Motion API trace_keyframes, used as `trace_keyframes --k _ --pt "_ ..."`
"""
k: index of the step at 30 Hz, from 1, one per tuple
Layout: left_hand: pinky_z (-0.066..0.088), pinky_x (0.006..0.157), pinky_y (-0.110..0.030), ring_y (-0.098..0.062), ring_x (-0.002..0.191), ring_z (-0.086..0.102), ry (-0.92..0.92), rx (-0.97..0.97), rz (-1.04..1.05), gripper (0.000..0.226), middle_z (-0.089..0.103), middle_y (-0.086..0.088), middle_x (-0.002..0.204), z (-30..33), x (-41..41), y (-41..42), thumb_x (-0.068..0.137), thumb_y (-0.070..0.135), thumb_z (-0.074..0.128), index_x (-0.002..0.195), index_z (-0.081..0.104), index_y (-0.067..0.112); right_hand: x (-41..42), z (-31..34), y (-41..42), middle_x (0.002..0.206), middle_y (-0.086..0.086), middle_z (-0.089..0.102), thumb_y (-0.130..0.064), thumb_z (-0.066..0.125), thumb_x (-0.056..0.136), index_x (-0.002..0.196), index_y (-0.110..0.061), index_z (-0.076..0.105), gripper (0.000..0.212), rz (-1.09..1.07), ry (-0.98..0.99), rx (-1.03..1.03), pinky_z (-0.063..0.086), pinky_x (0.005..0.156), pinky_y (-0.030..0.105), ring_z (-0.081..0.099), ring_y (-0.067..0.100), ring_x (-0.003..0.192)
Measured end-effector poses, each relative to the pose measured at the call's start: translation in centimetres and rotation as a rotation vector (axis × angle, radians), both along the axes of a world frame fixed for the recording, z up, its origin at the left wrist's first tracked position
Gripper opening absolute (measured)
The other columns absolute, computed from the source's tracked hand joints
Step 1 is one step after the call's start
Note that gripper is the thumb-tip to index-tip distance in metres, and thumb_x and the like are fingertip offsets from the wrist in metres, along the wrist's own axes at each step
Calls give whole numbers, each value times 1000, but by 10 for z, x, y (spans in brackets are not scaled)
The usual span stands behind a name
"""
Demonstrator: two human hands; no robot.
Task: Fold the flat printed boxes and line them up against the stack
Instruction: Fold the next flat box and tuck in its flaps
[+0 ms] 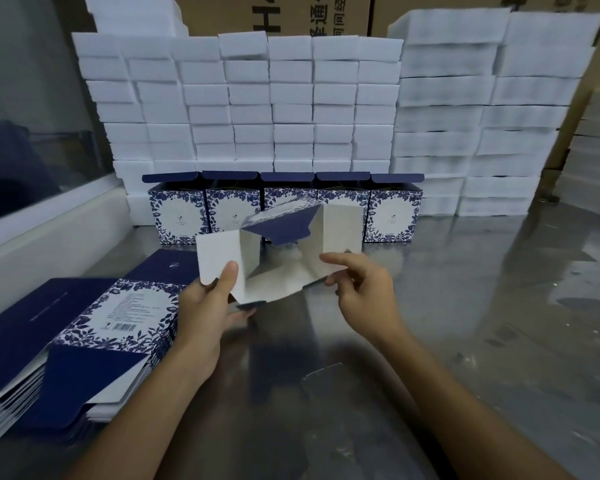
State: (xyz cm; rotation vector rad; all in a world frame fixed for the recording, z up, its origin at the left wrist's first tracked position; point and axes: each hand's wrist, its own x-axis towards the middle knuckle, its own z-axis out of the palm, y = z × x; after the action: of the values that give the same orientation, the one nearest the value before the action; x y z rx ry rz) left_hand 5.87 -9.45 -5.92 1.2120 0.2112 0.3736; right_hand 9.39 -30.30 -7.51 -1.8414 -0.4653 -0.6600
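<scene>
I hold a half-opened printed box (278, 251) in the air over the middle of the table, its white inside and a dark blue flap turned toward me. My left hand (205, 306) grips its left panel, thumb on the white inner face. My right hand (357, 289) pinches the box's lower right edge, with the index finger stretched along the panel. Behind it, several folded blue-and-white floral boxes (392, 216) stand in a row with lids up, against the stack of white foam blocks (291, 109). A pile of flat printed boxes (84, 334) lies at the left.
The steel table top (465, 323) is shiny and reflective. A white ledge (49, 237) runs along the left side under a window. More foam blocks (499, 116) rise at the right, with brown cartons (278, 12) behind them.
</scene>
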Motion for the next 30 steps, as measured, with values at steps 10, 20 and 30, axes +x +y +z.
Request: trace_keyframes --k 10,20,30 --pt "60 62 -35 -18 83 73 -51 36 19 18 73 -6 101 -4 6 3 98 17 58 112 65 8 -2 0 3 89 -17 52 -33 73 88 91 -15 74 19 -96 -121 -212 53 61 32 59 9 68" --pt "56 61 -40 -19 59 60 -148 786 5 36 59 0 61 -22 2 0 98 31 52 70 52 9 -4 1 7 86 -16 70 -31 80 84 92 -24 70 15 -198 -57 -6 54 66 28 65 5 74" --pt "48 59 -45 -22 50 55 -182 989 69 57 57 -7 52 -23 1 3 99 40 44 55 50 5 -4 0 12 82 -12 62 -25 92 70 89 -35 51 46 -146 33 224 48 64 14 59 7 67"
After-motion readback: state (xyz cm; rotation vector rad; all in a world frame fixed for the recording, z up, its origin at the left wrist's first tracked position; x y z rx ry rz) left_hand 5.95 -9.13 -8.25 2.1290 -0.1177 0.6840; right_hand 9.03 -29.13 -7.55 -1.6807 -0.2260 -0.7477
